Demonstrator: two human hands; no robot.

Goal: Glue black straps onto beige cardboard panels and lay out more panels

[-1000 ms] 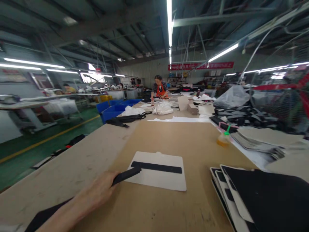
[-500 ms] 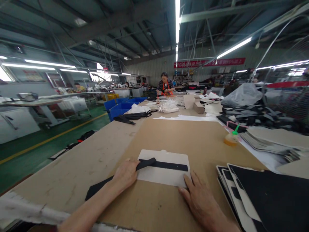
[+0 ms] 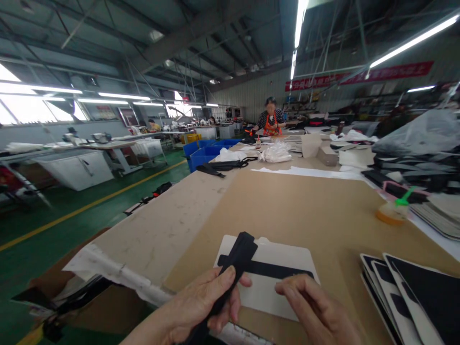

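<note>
My left hand point(image 3: 208, 302) is closed round a long black strip point(image 3: 235, 261), which sticks up and away from me over a white flat panel point(image 3: 280, 278). That panel lies on the brown cardboard sheet point(image 3: 305, 211) and carries a second black strip point(image 3: 273, 269) laid across it. My right hand point(image 3: 312, 309) rests curled on the panel's near right part, with its fingertips by the laid strip's right end. Nothing shows inside the right hand.
Stacked black-and-white panels point(image 3: 413, 297) lie at the right. A glue bottle with a green nozzle point(image 3: 393, 211) stands further right. A person in an orange apron point(image 3: 270, 122) works at the table's far end. Blue bins point(image 3: 204, 153) and black straps point(image 3: 223, 166) sit far left.
My left hand has lifted the loose black strip off the table and now holds it up over the panel. My right hand has drawn back and curled. The view has swung left.
</note>
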